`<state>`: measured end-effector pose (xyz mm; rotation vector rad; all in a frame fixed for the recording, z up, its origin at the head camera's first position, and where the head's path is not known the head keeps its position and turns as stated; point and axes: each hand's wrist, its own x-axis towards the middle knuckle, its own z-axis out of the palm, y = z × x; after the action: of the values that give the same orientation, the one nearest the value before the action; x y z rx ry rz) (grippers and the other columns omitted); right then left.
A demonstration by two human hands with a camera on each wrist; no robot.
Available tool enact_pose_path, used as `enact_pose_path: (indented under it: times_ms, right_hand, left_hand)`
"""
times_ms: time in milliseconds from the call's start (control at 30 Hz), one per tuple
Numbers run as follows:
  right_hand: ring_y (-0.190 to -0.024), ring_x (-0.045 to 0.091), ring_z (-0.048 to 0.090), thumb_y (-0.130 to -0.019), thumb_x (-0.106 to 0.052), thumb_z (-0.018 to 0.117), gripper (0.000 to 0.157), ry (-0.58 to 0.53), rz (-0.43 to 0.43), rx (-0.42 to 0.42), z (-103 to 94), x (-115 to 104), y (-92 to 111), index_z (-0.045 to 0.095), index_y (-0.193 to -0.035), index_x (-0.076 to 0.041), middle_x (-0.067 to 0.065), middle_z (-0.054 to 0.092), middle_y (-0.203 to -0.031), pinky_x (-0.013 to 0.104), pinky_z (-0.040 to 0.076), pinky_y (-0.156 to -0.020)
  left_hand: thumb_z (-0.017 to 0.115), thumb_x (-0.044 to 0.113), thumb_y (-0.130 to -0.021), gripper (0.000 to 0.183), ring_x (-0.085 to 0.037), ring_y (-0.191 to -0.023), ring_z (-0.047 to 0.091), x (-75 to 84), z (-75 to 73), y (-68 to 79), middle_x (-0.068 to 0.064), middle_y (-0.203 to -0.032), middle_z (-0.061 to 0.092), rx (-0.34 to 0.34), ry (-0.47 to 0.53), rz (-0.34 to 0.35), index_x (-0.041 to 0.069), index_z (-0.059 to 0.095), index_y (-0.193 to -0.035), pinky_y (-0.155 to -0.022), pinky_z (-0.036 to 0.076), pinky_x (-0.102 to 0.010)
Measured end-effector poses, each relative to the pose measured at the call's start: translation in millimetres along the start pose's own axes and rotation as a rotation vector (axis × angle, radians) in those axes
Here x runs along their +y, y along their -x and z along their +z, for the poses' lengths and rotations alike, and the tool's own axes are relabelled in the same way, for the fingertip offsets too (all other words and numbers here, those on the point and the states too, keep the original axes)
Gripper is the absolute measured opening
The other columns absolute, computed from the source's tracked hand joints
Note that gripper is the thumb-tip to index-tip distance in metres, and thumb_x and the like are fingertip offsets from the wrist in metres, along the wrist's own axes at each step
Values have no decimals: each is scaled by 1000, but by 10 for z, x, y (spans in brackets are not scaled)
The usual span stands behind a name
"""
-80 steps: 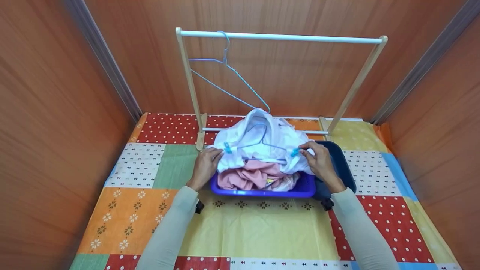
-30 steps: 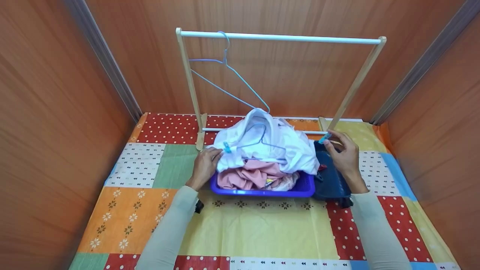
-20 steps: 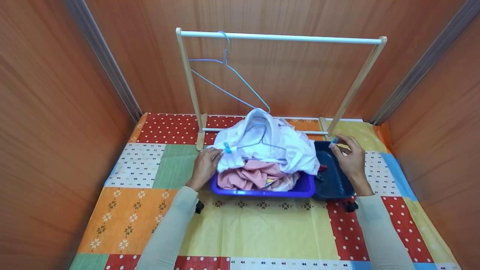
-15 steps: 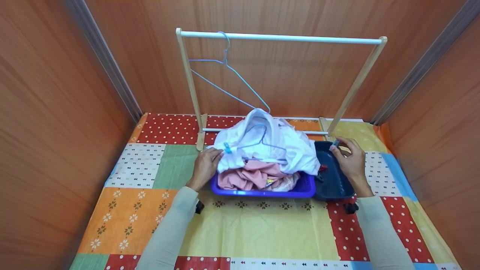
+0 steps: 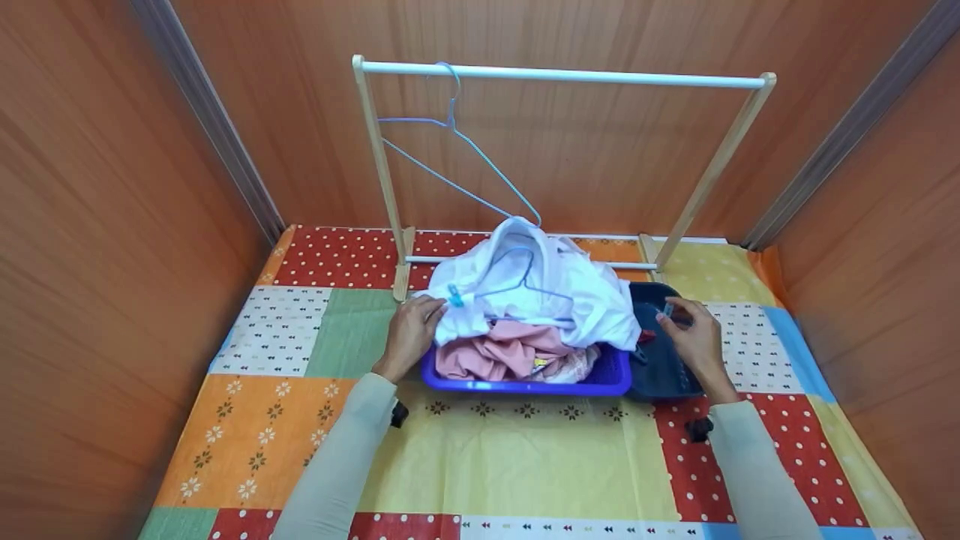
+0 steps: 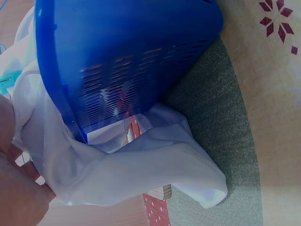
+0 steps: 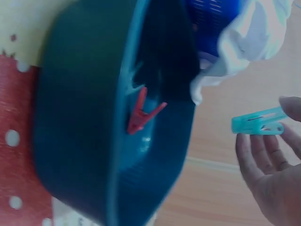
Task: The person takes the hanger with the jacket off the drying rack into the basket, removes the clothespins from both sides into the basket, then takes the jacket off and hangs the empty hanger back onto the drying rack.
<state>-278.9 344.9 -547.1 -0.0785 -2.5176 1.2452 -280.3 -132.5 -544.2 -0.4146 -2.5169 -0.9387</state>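
Note:
In the head view, a white hooded garment (image 5: 600,296) lies over the purple-blue basket (image 5: 525,388), a thin wire hanger (image 5: 501,290) resting across it. My left hand (image 5: 407,337) pinches the garment's left part, right beside a light-blue clothespin (image 5: 454,295) clipped there. The left wrist view shows white cloth (image 6: 136,174) draping down outside the basket wall. Above the dark tray (image 5: 667,379), my right hand (image 5: 697,341) pinches another turquoise clothespin (image 7: 256,123) between thumb and fingers. A red clothespin (image 7: 138,115) lies inside that tray.
Behind the basket stands a wooden rack with a white bar (image 5: 600,76); an unloaded wire hanger (image 5: 487,161) hangs at its left. Pink cloth (image 5: 502,352) fills the basket's front. Wooden panels (image 5: 112,262) enclose the patchwork-covered table (image 5: 525,465).
My right hand has taken the clothespin off the garment's right side and carried it right, then slightly nearer, over the dark tray. My left hand has stayed put.

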Motion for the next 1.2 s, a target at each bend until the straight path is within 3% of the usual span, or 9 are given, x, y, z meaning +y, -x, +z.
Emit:
enact_pose_path:
  times_ms: [100, 233, 300, 667, 967, 1200]
  right_hand:
    - [-107, 34, 63, -89, -13, 72, 37, 55, 37, -42, 44, 76, 31, 65, -124, -3, 21, 63, -119, 9, 47, -79]
    - [-109, 36, 63, -91, -16, 70, 39, 106, 74, -93, 95, 173, 66, 63, -127, -4, 22, 63, -121, 39, 52, -89]
    - [-110, 37, 62, -91, -16, 70, 39, 118, 85, -113, 116, 219, 83, 63, -127, -3, 23, 63, -122, 46, 51, -90]
    - [-113, 41, 60, -92, -14, 67, 41, 164, 144, -209, 173, 382, 156, 59, -130, 0, 28, 59, -126, 53, 48, -96]
    - [-115, 42, 61, -90, -8, 67, 41, 136, 109, -161, 162, 414, 166, 58, -129, 3, 28, 60, -126, 53, 47, -98]
    - [-121, 41, 57, -95, -13, 63, 39, 107, 128, -151, 92, 269, 161, 58, -132, -2, 24, 57, -133, 53, 47, -99]
  left_hand:
    - [63, 15, -95, 18, -30, -92, 67, -2, 1, 3, -9, -93, 74, 2, 4, 3, 5, 76, -104, -85, 51, -47]
    - [63, 15, -96, 18, -29, -92, 67, -5, 6, 10, -9, -93, 74, -5, 11, -1, 5, 76, -105, -85, 52, -47]
    - [62, 15, -96, 19, -29, -92, 67, -6, 6, 11, -9, -93, 73, -11, 11, -6, 5, 76, -105, -86, 51, -47]
    - [63, 15, -96, 18, -30, -92, 68, -18, 7, 3, -10, -94, 74, -16, 22, -14, 5, 76, -104, -89, 50, -49]
    - [63, 15, -95, 18, -30, -93, 68, -18, 16, 4, -9, -94, 74, -1, -2, -2, 5, 76, -104, -88, 50, -47]
    - [64, 15, -95, 18, -30, -93, 68, -12, 13, 4, -9, -94, 74, 0, 3, -5, 6, 76, -104, -88, 51, -48]
